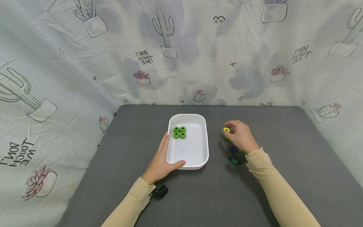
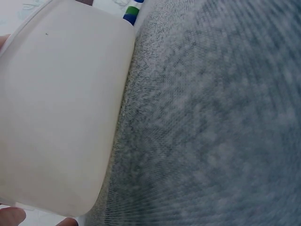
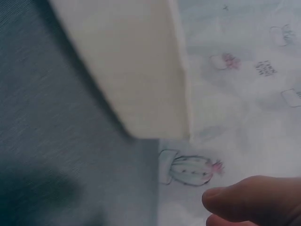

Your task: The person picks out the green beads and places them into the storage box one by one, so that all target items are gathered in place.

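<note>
A white tray [image 1: 193, 151] stands on the grey table with several green beads [image 1: 182, 135] grouped in its far left part. My left hand [image 1: 159, 164] holds its near left corner, thumb on the near rim and fingers along the left wall. In the left wrist view the tray's wall [image 2: 66, 103] fills the left side. Right of the tray, my right hand [image 1: 241, 135] pinches a yellow bead [image 1: 226, 129] between thumb and fingers. A green bead partly shows below it. The right wrist view shows the right thumb [image 3: 249, 195], but no bead.
A dark blue bead [image 1: 233, 148] and a green bead [image 1: 241, 150] are under my right wrist, partly hidden. In the left wrist view a blue-and-green banded stack [image 2: 133, 10] stands beyond the tray. A white cloth with cactus drawings [image 1: 187, 63] hangs behind the table [image 1: 136, 126].
</note>
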`<state>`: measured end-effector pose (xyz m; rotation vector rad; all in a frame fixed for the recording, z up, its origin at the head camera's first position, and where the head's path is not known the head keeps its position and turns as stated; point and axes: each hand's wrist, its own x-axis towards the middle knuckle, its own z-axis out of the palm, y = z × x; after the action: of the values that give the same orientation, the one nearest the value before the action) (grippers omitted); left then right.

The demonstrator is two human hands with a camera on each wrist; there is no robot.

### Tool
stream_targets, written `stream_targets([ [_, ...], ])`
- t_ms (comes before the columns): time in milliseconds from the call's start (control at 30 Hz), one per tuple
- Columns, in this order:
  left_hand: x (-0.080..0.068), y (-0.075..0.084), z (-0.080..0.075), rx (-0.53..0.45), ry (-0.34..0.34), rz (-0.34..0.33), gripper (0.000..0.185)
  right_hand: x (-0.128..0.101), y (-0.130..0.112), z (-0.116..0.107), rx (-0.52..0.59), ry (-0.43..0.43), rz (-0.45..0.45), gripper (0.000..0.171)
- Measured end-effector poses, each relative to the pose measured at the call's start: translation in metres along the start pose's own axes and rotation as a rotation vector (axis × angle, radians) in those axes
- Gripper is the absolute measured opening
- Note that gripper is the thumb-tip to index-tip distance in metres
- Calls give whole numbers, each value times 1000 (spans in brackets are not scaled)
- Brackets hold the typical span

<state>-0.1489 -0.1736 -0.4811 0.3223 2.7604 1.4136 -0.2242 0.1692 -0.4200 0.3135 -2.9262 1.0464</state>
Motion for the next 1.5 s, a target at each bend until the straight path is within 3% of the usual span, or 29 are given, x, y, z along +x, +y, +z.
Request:
stream_targets([
  [367, 0, 0, 0, 15, 0, 5, 127, -2, 21, 14, -130, 7, -8, 37],
  [933, 1, -4, 1, 9, 1, 17, 127, 0, 20, 26, -244, 26, 14, 39],
  [1267, 0, -2, 0, 6, 2, 5, 127, -5, 9, 38, -215, -51, -73, 29],
  [1500, 0, -1, 0, 13, 3, 7, 126, -5, 10, 42, -187, -54, -93, 25],
])
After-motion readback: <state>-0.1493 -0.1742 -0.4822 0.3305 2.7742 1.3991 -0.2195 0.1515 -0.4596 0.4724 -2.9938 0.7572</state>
